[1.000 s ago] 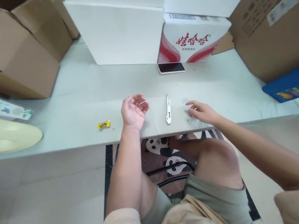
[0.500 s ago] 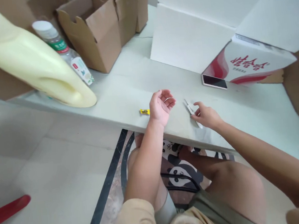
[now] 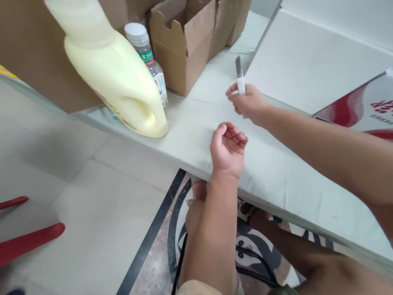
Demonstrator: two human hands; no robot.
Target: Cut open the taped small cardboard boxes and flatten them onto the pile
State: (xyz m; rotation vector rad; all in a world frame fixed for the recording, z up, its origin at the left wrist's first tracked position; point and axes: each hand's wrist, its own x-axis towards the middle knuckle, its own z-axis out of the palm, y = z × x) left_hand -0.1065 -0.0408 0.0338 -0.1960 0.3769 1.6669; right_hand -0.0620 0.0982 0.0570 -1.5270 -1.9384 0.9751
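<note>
My right hand (image 3: 248,103) is closed round a small white utility knife (image 3: 239,76), held upright above the white table (image 3: 208,123) with its blade pointing up. My left hand (image 3: 228,150) rests palm up near the table's front edge, just below the right hand. Its fingers are curled loosely inward, and what looks like a thin pale band lies across them. The knife sits a short way in front of a small open cardboard box (image 3: 182,42).
A large pale yellow jug (image 3: 112,69) lies on the table at the left with a clear capped bottle (image 3: 146,55) behind it. White boxes (image 3: 315,52) and a red-and-white carton (image 3: 377,116) stand at the right. Red chair legs (image 3: 14,244) cross the floor.
My right hand picked the knife up off the table and raised it, moving it left and further back. The view swung left. My left hand's fingers curled further in.
</note>
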